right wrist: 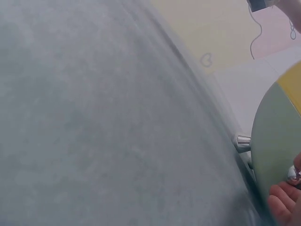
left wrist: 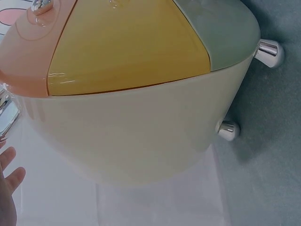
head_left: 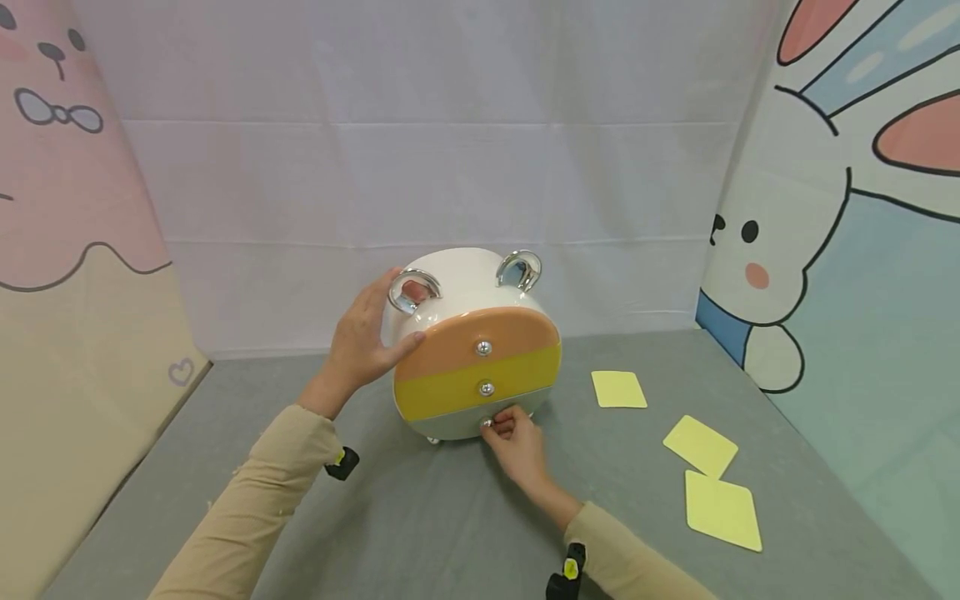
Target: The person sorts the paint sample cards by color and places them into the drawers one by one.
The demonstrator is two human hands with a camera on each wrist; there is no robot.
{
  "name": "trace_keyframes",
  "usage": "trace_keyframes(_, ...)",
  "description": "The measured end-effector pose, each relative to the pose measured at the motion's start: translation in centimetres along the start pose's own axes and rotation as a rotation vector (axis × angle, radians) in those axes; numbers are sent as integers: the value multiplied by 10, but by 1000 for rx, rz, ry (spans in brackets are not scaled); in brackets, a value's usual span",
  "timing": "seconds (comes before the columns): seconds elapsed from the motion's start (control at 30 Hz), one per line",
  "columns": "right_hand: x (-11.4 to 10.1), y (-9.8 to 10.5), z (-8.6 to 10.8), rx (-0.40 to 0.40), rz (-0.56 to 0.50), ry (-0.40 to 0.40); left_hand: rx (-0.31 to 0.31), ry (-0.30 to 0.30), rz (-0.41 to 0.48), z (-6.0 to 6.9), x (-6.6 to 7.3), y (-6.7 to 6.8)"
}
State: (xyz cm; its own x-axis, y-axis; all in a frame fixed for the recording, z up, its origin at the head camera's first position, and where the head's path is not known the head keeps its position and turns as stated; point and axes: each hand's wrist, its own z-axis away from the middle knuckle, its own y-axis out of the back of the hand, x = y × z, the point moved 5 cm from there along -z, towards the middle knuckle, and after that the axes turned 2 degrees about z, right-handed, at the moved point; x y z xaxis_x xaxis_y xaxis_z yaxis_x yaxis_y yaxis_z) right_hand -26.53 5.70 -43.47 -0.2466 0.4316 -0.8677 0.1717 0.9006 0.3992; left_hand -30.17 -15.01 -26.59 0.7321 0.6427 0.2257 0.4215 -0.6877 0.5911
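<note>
A rounded white drawer box [head_left: 465, 283] stands on short silver feet. Its front has an orange drawer [head_left: 442, 350], a yellow drawer [head_left: 442, 396] and a green drawer [head_left: 450, 427], each with a round silver knob. On the left of the box my left hand [head_left: 363, 337] steadies it, fingers extended by the silver ring and thumb at the orange front edge. Low at the front, my right hand [head_left: 521, 450] pinches the green drawer's knob [right wrist: 294, 175] between thumb and fingers. The left wrist view shows the white side wall [left wrist: 127, 136] and two feet.
Two silver rings stick up from the box top, the right ring [head_left: 519, 271] among them. Three yellow square cards lie right of the box, one card [head_left: 618, 389] nearest it. Grey cloth [head_left: 420, 533] covers the table, with a white curtain [head_left: 450, 167] behind.
</note>
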Motion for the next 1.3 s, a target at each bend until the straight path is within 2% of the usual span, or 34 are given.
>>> trace_keyframes(0.3, -1, -1, -1, 33, -30, -2, 4, 10, 2, 0, 0, 0)
trace_keyframes(0.57, 3, 4, 4, 33, -15, 9, -24, 23, -2, -1, 1, -1)
trace_keyframes(0.87, 1, 16, 28, -75, -217, -120, -4, 11, 4, -1, 1, 0)
trace_keyframes(1.0, -4, 23, 39, -107, -218, -141, -5, 12, 11, -1, 1, 0)
trace_keyframes(1.2, -32, 39, 56, -139, -170, -158, -9, 19, 17, -1, 3, 1)
trace_keyframes(1.3, -38, 44, 62, -157, -151, -167, -7, 17, 15, -2, 3, 1)
